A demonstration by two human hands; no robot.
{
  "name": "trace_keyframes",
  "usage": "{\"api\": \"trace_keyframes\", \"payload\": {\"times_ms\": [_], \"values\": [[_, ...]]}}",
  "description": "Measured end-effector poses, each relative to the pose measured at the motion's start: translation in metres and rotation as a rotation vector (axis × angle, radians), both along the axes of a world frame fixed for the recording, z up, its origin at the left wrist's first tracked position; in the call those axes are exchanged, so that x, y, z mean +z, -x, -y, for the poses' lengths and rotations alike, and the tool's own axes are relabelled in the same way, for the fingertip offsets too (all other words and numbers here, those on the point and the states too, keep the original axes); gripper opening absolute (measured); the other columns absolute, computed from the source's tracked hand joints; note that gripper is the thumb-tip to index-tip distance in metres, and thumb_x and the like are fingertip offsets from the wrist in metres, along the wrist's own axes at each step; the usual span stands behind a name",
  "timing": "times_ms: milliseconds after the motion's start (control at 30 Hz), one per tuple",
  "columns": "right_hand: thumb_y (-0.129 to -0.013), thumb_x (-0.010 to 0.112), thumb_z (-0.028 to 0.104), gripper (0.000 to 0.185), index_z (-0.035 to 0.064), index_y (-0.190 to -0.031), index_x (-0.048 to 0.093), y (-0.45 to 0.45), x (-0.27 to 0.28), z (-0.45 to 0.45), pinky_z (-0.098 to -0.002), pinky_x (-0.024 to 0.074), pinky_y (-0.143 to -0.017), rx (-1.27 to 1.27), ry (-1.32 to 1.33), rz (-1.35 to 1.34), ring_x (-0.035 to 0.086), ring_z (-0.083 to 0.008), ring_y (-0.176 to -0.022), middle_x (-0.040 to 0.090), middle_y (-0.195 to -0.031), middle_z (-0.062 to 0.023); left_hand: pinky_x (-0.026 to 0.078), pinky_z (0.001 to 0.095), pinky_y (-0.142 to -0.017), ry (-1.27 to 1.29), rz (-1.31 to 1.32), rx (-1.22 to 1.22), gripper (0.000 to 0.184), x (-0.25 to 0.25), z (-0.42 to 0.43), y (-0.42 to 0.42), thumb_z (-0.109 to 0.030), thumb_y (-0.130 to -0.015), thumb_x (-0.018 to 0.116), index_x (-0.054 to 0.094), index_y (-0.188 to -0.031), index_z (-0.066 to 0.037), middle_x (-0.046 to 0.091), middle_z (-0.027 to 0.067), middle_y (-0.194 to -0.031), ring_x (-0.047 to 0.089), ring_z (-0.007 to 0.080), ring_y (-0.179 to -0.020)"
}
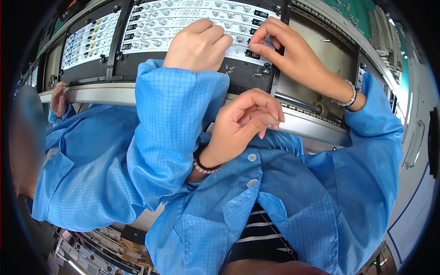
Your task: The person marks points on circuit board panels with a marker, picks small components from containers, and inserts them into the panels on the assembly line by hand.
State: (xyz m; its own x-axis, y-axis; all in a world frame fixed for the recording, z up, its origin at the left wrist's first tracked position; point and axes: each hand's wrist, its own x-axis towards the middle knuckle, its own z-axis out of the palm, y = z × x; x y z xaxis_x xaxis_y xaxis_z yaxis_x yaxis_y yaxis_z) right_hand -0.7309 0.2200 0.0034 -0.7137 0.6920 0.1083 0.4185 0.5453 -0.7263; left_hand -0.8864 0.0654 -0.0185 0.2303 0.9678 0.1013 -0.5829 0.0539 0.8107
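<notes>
My right hand (284, 48) reaches over the right end of white circuit boards (156, 33), its thumb and fingers pinched near a black connector (252, 54). Whatever lies between those fingertips is too small to make out. Nearer my body, my left hand (245, 117) is curled palm up in front of the metal rail, thumb tip against the fingers; its contents, if any, are hidden. A co-worker's hand (197, 46) rests closed over the middle of the boards, covering part of them. Small screws (229, 69) lie on the black fixture (245, 79) below the boards.
A second fixture with boards (91, 41) stands to the left. The co-worker's other hand (58, 98) touches the line's edge there. A metal rail (316, 126) with a chain runs along the front. The co-worker's blue sleeve (169, 101) crosses close to my left arm.
</notes>
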Motion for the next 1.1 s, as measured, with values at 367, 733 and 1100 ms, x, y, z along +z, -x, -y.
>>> {"api": "trace_keyframes", "payload": {"times_ms": [367, 733, 1100], "values": [[-0.089, 0.067, 0.013, 0.013, 0.0039, -0.096, 0.060, 0.005, -0.006, 0.013, -0.0384, 0.0412, -0.084, 0.015, -0.335, 0.077, 0.058, -0.0263, -0.090, 0.055, -0.094, -0.0090, 0.034, 0.0178, -0.052, 0.172, 0.137, 0.040, 0.023, 0.006, 0.005, 0.002, -0.027, -0.106, 0.054, 0.050, -0.098, -0.006, 0.051, 0.0038, -0.091, 0.043, 0.0048, -0.065], [-0.085, 0.068, 0.009, 0.014, 0.0059, -0.095, 0.059, 0.005, 0.002, 0.019, -0.0368, 0.0359, -0.077, 0.014, -0.501, 0.168, 0.055, -0.0266, -0.089, 0.056, -0.095, -0.0076, 0.032, 0.0177, -0.052, 0.181, 0.135, 0.046, 0.023, 0.003, 0.003, 0.002, -0.028, -0.105, 0.054, 0.050, -0.098, -0.007, 0.050, 0.0030, -0.089, 0.040, 0.0042, -0.064], [-0.082, 0.074, 0.018, 0.023, 0.0120, -0.100, 0.062, -0.013, 0.016, 0.030, -0.0363, 0.0372, -0.080, 0.141, -0.541, 0.175, 0.056, -0.0221, -0.088, 0.057, -0.092, -0.0038, 0.042, 0.0181, -0.059, 0.154, 0.213, 0.020, 0.014, -0.006, 0.009, 0.008, -0.014, -0.104, 0.056, 0.055, -0.106, 0.000, 0.060, 0.0090, -0.097, 0.051, 0.0057, -0.069]]}}
